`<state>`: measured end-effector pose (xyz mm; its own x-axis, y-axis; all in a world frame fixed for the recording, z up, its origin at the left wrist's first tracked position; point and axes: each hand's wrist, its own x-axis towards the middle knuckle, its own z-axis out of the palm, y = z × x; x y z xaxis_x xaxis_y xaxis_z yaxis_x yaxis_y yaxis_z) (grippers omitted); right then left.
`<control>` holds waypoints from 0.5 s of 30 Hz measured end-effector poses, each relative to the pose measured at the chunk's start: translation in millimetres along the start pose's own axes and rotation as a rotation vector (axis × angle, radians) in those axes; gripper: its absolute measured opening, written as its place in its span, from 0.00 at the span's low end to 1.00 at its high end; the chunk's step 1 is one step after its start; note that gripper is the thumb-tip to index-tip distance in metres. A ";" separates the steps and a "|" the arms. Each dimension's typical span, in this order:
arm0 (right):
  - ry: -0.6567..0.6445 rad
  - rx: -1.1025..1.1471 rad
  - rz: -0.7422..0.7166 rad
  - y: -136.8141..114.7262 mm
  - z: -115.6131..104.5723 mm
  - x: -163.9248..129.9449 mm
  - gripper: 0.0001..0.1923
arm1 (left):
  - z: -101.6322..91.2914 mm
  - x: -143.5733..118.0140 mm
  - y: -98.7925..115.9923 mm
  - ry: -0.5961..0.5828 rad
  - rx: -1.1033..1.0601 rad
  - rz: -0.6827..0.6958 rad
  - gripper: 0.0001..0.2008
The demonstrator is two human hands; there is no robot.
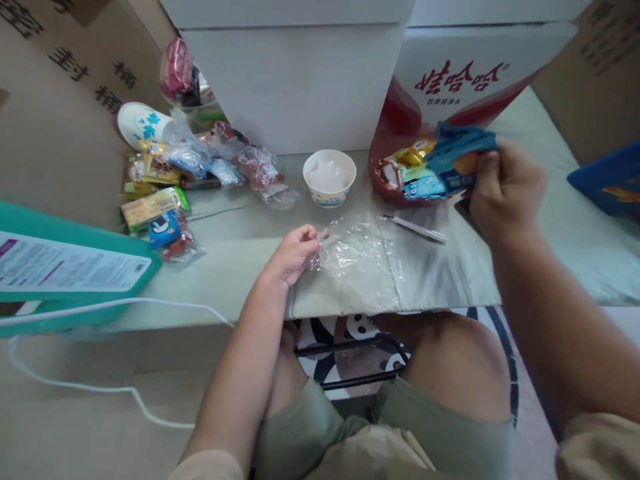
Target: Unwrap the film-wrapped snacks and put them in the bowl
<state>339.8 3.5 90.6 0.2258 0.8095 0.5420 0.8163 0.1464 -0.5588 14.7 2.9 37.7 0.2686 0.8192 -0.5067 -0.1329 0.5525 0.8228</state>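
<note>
Upside-down red characters "哇哈哈" on the white-and-red cardboard carton point(463, 80), upper right of frame; other print elsewhere too blurred.

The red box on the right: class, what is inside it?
Inside the red box lie snack packets, yellow and blue ones on top. The right hand holds a blue packet over them, hiding what lies beneath and deeper in.

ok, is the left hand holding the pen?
No, the left hand pinches the edge of a clear plastic bag, while the pen lies untouched on the table beyond it.
</note>
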 end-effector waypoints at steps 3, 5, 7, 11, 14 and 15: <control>-0.166 -0.203 -0.146 28.1 0.3 34.3 0.17 | -0.2 3.2 1.9 -0.003 0.003 0.000 0.17; -0.232 -0.230 -0.190 37.2 3.5 34.4 0.21 | -1.2 4.3 4.5 -0.005 0.000 0.001 0.18; -0.161 -0.194 -0.241 30.9 6.9 12.4 0.24 | -3.0 5.4 7.5 0.005 -0.005 0.012 0.18; -0.277 0.033 -0.310 -18.2 24.9 -69.7 0.18 | -6.4 9.3 8.9 0.059 0.032 0.068 0.17; -0.589 0.136 -0.389 -53.6 51.0 -120.7 0.23 | -10.1 13.1 3.0 0.171 0.161 0.186 0.14; -0.658 0.114 -0.372 -60.6 58.8 -131.3 0.25 | -12.9 14.0 0.2 0.228 0.232 0.253 0.14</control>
<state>229.4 -78.3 16.4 -0.4459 0.8620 0.2412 0.7087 0.5046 -0.4931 6.0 16.5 27.4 0.0337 0.9522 -0.3036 0.0581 0.3014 0.9517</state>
